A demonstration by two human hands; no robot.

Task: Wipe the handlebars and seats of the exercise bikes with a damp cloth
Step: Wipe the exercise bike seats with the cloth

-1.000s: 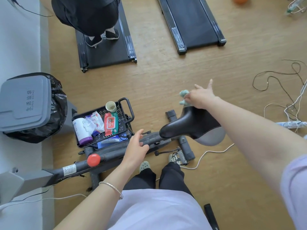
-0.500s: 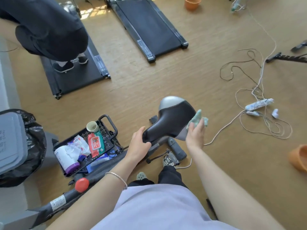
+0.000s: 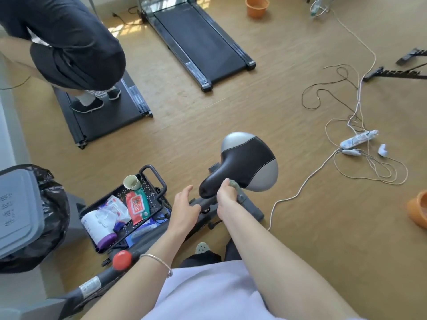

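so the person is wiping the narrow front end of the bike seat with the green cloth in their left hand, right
Not quite. The green cloth is held in the right hand, which presses it against the narrow front end of the bike seat. The left hand, the one with the bracelet, holds no cloth and rests by the bike frame. The head view shows this.

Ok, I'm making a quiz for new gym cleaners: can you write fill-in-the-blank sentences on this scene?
1. The right hand holds a green ____ against the bike seat.
2. In the black cart, a paper ____ stands beside the wet wipes pack.
3. Another person stands on a ____.
Missing words: cloth; cup; treadmill.
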